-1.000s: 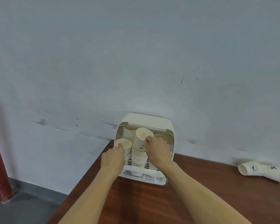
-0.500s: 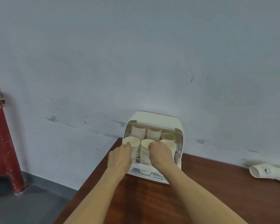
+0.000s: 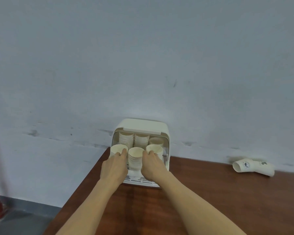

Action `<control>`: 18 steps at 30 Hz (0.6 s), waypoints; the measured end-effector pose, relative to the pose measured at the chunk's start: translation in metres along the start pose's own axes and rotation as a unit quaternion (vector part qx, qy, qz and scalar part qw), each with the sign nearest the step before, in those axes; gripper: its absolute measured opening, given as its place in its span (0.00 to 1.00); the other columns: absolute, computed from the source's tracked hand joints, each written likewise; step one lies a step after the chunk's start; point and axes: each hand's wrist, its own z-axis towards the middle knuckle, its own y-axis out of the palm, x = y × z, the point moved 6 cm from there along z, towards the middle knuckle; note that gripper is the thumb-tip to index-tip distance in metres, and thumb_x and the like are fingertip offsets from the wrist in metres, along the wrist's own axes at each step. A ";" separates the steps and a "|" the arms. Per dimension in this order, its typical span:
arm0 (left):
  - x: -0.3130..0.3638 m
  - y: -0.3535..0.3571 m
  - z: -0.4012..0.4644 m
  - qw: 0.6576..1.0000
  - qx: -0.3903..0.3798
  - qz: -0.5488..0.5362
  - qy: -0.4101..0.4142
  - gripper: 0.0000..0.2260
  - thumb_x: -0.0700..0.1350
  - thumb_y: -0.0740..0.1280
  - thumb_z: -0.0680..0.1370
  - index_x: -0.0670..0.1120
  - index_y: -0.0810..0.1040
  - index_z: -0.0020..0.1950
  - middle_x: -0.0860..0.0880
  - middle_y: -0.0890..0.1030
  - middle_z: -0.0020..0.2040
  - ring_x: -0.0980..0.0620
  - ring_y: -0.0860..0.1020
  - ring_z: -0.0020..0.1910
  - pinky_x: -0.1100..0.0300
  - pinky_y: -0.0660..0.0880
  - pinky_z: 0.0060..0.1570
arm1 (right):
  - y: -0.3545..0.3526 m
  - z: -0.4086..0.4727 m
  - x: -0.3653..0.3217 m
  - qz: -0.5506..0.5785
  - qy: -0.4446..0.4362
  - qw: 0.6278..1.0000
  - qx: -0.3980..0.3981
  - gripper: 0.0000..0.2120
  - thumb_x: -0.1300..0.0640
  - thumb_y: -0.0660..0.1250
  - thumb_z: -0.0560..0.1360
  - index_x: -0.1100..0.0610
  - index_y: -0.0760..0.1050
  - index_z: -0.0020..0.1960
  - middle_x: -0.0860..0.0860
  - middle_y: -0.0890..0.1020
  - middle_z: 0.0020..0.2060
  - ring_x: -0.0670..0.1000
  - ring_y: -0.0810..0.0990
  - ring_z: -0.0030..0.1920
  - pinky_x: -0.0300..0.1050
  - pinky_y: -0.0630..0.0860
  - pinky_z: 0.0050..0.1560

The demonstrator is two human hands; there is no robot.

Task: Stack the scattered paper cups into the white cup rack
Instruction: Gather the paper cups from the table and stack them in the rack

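Mid cup stack (image 3: 135,157) btwn both hands; L hand (image 3: 114,167), R hand (image 3: 151,165).

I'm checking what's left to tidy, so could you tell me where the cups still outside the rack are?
In the head view, the nested loose cups lie on their side at the table's far right, beside the wall, well right of the white cup rack.

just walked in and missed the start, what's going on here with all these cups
A person is loading paper cups into a white cup rack that sits on a wooden table against the wall. The left hand holds the front left stack, and the right hand is at the front right stack, with the middle stack between them. More stacks fill the back row. A few nested cups lie on their side on the table to the right, not yet racked.
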 end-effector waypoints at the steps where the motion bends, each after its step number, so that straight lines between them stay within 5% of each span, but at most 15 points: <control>1: 0.005 -0.002 -0.002 1.000 0.002 -0.003 0.001 0.24 0.38 0.57 0.76 0.49 0.62 0.72 0.48 0.77 0.54 0.45 0.78 0.47 0.55 0.68 0.35 | -0.004 -0.005 0.006 0.003 0.005 1.000 0.003 0.19 0.65 0.60 0.74 0.64 0.64 0.64 0.62 0.70 0.59 0.62 0.70 0.60 0.53 0.71 0.54; 8: 0.042 -0.012 -0.011 1.000 0.010 -0.004 0.010 0.21 0.43 0.57 0.77 0.49 0.64 0.71 0.50 0.76 0.58 0.46 0.78 0.52 0.53 0.74 0.43 | -0.034 -0.049 0.055 0.013 0.061 0.998 0.014 0.23 0.66 0.59 0.74 0.65 0.62 0.68 0.63 0.70 0.62 0.63 0.70 0.62 0.54 0.71 0.57; 18: 0.116 -0.030 -0.032 0.999 -0.011 -0.030 0.044 0.20 0.48 0.59 0.78 0.49 0.66 0.70 0.48 0.74 0.60 0.45 0.75 0.58 0.52 0.72 0.49 | -0.075 -0.100 0.121 0.006 0.104 0.993 0.050 0.14 0.63 0.56 0.76 0.64 0.67 0.60 0.61 0.72 0.58 0.63 0.72 0.60 0.53 0.71 0.56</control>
